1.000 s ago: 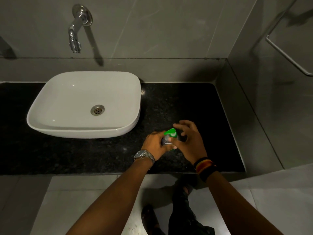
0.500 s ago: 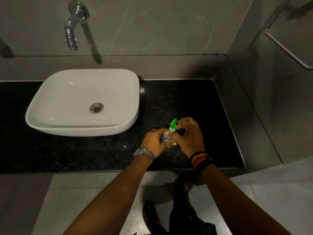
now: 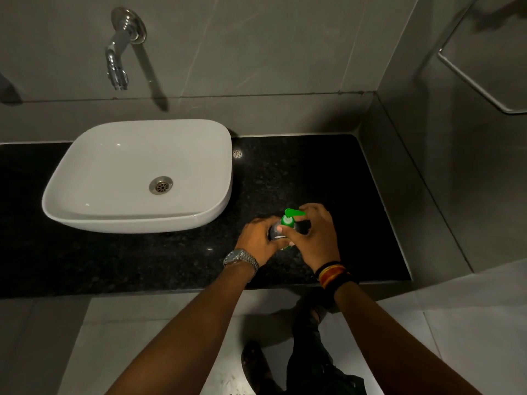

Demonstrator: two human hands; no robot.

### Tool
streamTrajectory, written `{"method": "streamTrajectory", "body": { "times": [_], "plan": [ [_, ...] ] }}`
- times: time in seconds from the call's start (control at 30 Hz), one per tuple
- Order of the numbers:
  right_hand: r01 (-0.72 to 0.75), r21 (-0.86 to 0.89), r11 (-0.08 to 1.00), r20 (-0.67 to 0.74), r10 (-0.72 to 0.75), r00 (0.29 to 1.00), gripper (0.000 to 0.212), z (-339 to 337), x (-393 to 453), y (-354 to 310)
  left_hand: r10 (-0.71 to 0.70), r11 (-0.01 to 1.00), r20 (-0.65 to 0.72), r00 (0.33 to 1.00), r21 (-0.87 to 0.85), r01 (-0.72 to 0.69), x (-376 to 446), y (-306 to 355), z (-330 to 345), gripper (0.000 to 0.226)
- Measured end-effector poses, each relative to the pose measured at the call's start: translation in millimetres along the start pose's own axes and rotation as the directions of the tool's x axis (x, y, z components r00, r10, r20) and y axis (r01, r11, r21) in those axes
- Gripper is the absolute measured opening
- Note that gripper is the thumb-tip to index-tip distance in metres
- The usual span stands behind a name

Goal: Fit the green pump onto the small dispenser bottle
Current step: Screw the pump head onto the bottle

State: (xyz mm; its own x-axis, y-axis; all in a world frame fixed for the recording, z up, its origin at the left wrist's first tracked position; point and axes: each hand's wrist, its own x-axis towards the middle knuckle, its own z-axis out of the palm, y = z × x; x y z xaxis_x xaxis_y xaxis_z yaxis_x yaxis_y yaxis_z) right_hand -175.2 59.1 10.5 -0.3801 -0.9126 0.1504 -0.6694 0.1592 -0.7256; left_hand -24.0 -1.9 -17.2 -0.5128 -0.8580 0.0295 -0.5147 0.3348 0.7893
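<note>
The left hand (image 3: 258, 238) is wrapped around the small dispenser bottle (image 3: 276, 232), with its fingers closed on the side. A silver watch (image 3: 239, 259) sits on that wrist. The right hand (image 3: 312, 238) is closed on the green pump (image 3: 291, 216), thumb in front and fingers curled behind it. Bands (image 3: 332, 273) go around the right wrist. The pump sits on top of the bottle, and its spout points to the right. The bottle looks like it stands on the black counter (image 3: 328, 178), but the hands hide its bottom. Farther back on the left sits the white sink (image 3: 85, 155). Above it, a shiny tap (image 3: 117, 64) sticks out of the grey wall.
</note>
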Motion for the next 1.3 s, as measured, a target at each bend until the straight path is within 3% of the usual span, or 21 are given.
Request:
{"method": "streamTrajectory", "body": {
  "times": [0.1, 0.2, 0.33, 0.47, 0.57, 0.67, 0.77, 0.83, 0.9, 1.0, 1.1, 1.17, 1.3],
  "plan": [
    [0.013, 0.125, 0.992, 0.055, -0.020, 0.998, 0.051, -3.0, -1.5, 2.6, 0.002, 1.000, -0.010, 1.000, 0.011, -0.002, 0.2, 0.0, 0.6, 0.039],
    [0.038, 0.085, 0.996, 0.051, -0.043, 0.998, 0.038, -4.3, 0.5, 3.3, 0.015, 1.000, -0.016, 1.000, 0.014, -0.015, 0.1, 1.0, -0.4, 0.036],
    [-0.023, 0.099, 0.995, 0.010, 0.022, 1.000, 0.044, -0.3, 2.5, -3.4, 0.002, 1.000, -0.008, 1.000, 0.011, -0.002, 0.7, -0.2, 0.1, 0.038],
    [0.077, 0.095, 0.993, 0.114, -0.087, 0.990, 0.039, -8.6, 3.1, 5.7, 0.011, 1.000, -0.011, 1.000, 0.010, -0.011, 0.0, 2.3, -0.3, 0.038],
    [0.094, 0.028, 0.995, 0.086, -0.096, 0.992, 0.026, -11.8, 9.4, 3.9, 0.003, 1.000, -0.013, 1.000, 0.009, -0.003, 0.5, 1.1, -0.5, 0.040],
    [0.036, 0.024, 0.999, 0.036, -0.036, 0.999, 0.039, -8.6, 12.1, -4.7, -0.009, 0.999, -0.019, 1.000, 0.030, 0.009, 0.9, 1.6, -0.5, 0.042],
    [0.065, 0.051, 0.997, 0.124, -0.071, 0.990, 0.050, -11.3, 8.5, 0.6, -0.001, 1.000, -0.027, 1.000, 0.019, 0.002, 0.8, 1.7, 0.1, 0.049],
    [0.121, 0.009, 0.993, 0.151, -0.121, 0.981, 0.041, -13.8, 7.5, 3.4, -0.001, 1.000, -0.031, 1.000, 0.030, 0.002, 1.1, 1.5, 0.9, 0.048],
    [0.117, -0.021, 0.993, 0.104, -0.115, 0.988, 0.032, -13.8, 9.3, 0.4, -0.001, 0.999, -0.033, 0.999, 0.038, 0.002, 0.8, 1.4, 1.4, 0.043],
    [0.051, -0.012, 0.999, 0.050, -0.050, 0.998, 0.043, -8.2, 11.3, -6.0, 0.009, 1.000, -0.023, 1.000, 0.027, -0.008, -0.2, 0.6, 1.4, 0.043],
    [0.062, 0.054, 0.997, 0.130, -0.068, 0.989, 0.050, -10.5, 6.8, -0.6, 0.001, 1.000, -0.020, 1.000, 0.009, -0.001, -0.3, -0.2, 1.5, 0.043],
    [0.101, 0.054, 0.993, 0.160, -0.108, 0.981, 0.043, -13.6, 6.6, 3.4, 0.009, 1.000, -0.025, 1.000, 0.019, -0.008, 0.1, 0.7, 1.0, 0.044],
    [0.034, 0.000, 0.999, 0.061, -0.034, 0.998, 0.037, -9.9, 10.3, -4.9, 0.008, 1.000, -0.024, 1.000, 0.027, -0.007, -0.3, 1.4, 1.0, 0.043]
  ]
}}
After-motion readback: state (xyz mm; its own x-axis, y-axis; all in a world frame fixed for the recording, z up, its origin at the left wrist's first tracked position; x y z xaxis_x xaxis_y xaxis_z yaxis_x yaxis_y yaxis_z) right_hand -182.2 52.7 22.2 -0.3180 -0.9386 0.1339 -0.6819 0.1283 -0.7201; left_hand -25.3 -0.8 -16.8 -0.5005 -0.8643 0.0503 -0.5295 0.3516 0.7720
